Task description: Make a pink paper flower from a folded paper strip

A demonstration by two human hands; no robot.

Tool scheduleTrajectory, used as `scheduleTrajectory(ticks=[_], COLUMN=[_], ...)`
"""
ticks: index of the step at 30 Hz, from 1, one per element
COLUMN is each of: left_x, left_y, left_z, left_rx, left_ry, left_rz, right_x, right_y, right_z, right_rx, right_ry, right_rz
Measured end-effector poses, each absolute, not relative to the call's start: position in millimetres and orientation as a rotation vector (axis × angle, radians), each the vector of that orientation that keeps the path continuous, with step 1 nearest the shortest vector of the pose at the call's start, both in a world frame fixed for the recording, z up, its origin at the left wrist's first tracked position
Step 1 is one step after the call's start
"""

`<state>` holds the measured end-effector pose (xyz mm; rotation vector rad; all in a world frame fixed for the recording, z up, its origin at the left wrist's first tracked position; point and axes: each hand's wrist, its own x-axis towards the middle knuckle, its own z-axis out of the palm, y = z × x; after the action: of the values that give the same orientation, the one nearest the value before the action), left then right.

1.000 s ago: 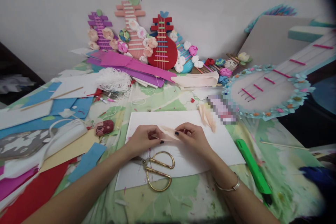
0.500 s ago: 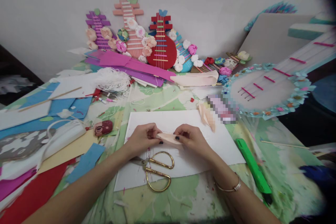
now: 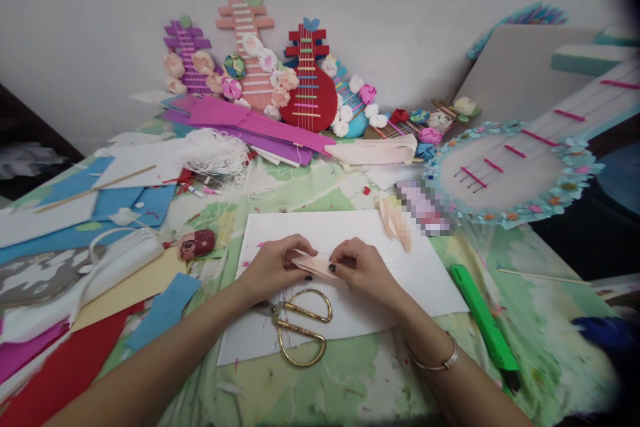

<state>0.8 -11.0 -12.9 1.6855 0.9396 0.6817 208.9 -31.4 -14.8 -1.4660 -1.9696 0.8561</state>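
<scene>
A narrow strip of pale peach crepe-like paper (image 3: 316, 263) is stretched between my hands, a little above a white sheet (image 3: 360, 313). My left hand (image 3: 280, 263) pinches its left end, and my right hand (image 3: 361, 268) pinches the right end between thumb and finger. Gold-handled scissors (image 3: 305, 323) lie on the sheet's near edge, their blades partly under my left wrist. A second peach paper piece (image 3: 395, 223) rests at the sheet's far right corner.
A green utility knife (image 3: 484, 323) lies right of the sheet. White string (image 3: 215, 152), a red earphone-like case (image 3: 197, 244) and blue foam pieces (image 3: 164, 310) are to the left. Decorated paper lutes (image 3: 307, 93) lean on the wall; a large white one (image 3: 500, 173) juts in from the right.
The peach strip has turned slightly and looks more folded, its left end now deeper between my left fingers. My left fingers have spread a little. The other things stay where they were.
</scene>
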Motion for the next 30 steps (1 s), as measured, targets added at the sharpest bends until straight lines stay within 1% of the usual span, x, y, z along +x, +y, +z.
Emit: scheduleTrajectory(ticks=[6,11,15,19,21,23,30], left_x=[3.8,2.9,-0.5,-3.1,-3.5,-3.3,-1.2], left_y=[-13.3,-12.4,-12.2,-12.5,-12.0,-11.2,-11.9], left_z=[-7.0,-11.7,-15.3,-14.9,-14.6,-14.5,-12.9], left_rx=[1.791,1.811,1.793,1.796,1.808,1.811,1.701], left_ry=[0.983,0.957,0.912,0.868,0.875,0.874,0.922], left_rz=[0.704,0.789,0.875,0.971,1.014,1.046,1.174], right_x=[202.3,198.9,198.6,198.9,199.3,199.7,201.0], right_y=[-34.5,-36.5,-38.5,-38.9,-38.1,-37.0,-37.1], right_z=[-14.5,-17.6,-18.2,-16.2,-14.4,-12.4,-9.7], right_rx=[-1.423,-1.401,-1.365,-1.25,-1.216,-1.194,-1.072], right_ry=[-1.901,-1.867,-1.79,-1.563,-1.476,-1.428,-1.454], right_rz=[0.89,0.927,1.12,1.418,1.514,1.515,1.338])
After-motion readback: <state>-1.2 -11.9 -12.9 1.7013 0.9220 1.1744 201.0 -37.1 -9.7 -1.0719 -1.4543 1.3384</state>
